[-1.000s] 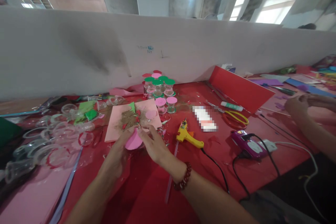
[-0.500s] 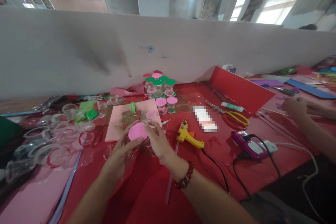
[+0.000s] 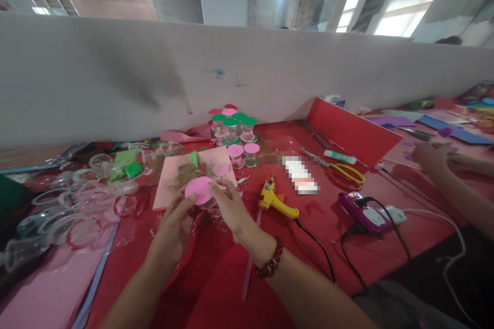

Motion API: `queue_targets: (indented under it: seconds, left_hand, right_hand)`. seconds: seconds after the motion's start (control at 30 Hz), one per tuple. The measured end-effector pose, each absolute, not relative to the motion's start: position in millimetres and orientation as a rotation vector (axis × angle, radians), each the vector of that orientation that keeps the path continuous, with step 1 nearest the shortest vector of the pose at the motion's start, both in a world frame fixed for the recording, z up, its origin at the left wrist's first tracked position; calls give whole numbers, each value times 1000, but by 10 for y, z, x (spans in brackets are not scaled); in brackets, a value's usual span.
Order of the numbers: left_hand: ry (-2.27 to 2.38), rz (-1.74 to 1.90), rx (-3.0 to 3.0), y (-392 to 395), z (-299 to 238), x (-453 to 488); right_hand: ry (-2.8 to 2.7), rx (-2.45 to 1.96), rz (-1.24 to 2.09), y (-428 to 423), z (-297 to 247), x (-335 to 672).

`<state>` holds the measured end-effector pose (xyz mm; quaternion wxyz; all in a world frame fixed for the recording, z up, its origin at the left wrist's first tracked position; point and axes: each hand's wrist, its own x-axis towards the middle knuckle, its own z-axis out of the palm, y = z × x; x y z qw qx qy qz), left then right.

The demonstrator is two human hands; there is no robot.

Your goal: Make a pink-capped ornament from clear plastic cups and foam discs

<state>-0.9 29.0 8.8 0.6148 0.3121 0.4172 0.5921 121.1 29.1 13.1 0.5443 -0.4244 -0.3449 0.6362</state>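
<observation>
Both my hands hold a small clear cup capped with a round pink foam disc (image 3: 198, 189) just above the red table. My left hand (image 3: 174, 224) grips it from the left and below, fingers curled. On its right side my right hand (image 3: 228, 207) pinches the rim; a red bead bracelet (image 3: 270, 262) is on that wrist. Right behind the cup lies a pink sheet (image 3: 181, 177) with brown crumbs, red bits and a loose pink disc.
Capped cups with green and pink lids (image 3: 233, 126) stand at the back wall. Empty clear cups (image 3: 77, 200) lie at left. A yellow glue gun (image 3: 276, 200), a purple glue gun (image 3: 365, 213), scissors (image 3: 345, 172) and a red folder (image 3: 353, 131) lie at right. Another person's hands (image 3: 436, 157) work at far right.
The pink-capped cup has risen and tipped, so the disc faces up toward me. Both hands shifted slightly away from me with it. The other person's hands moved a little.
</observation>
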Motion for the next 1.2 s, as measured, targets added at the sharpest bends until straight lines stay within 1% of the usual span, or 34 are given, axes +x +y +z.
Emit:
queue_targets:
  seconds: [0.33,0.4,0.5,0.6,0.7,0.87,1.2]
  left_hand:
    - [942,1315,740,265,116,-6]
    - [908,1285,755,266,127,-3]
    - [859,1208,756,281,142,-18]
    - [827,1173,752,292,163,-36]
    - [835,1164,745,282,191,-44]
    - [852,1161,759,262,211,-40]
    - [882,1275,651,221,297,21]
  right_hand:
    - [-840,-1041,1499,302,77,1203]
    - [-896,-1074,1419,307,49,1210]
    - [-1051,-1109,1192,303,48,1248]
    - [-1120,-1075,1120,280,102,1304]
    - [-1304,-958,1059,250,149,1346]
    - [-1546,-934,832,245,132,1337]
    - [-1553,-927,754,257,56,1285]
